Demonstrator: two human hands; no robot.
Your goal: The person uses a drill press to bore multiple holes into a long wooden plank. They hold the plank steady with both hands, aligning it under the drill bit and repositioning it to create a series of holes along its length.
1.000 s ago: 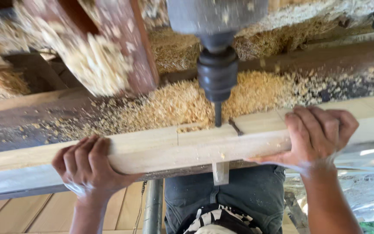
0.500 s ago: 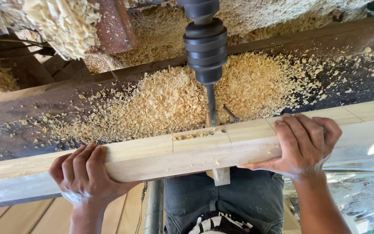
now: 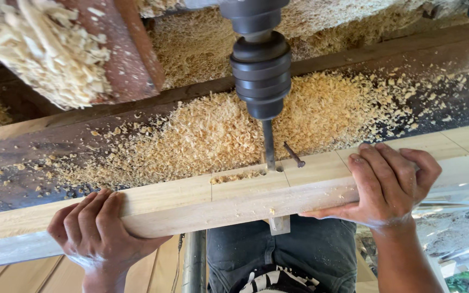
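The plank (image 3: pixel 202 203) lies across the machine bed, long and pale, pencil lines squared over its top. A slot (image 3: pixel 240 176) is half cut into it, packed with chips, and the bit (image 3: pixel 268 145) stands in the slot's right end under the dark chuck (image 3: pixel 261 68). This looks like mortising in mid-cut: the slot stops short of the marked lines on the left. To my eye the next move calls for sliding the plank sideways under the bit, slowly, keeping it flat and tight against the bed.

The left hand (image 3: pixel 96 230) is curled over the plank's near edge, fingers clenched on the wood. The right hand (image 3: pixel 389 182) grips the top and near face, fingers wrapped down.

A loose nail (image 3: pixel 294 154) lies just beside the bit. Shavings (image 3: pixel 202 130) heap behind, on the dark beam (image 3: pixel 39 144). A rusty bracket (image 3: pixel 131 49) hangs upper left.

No packages, labels or signs show anywhere.
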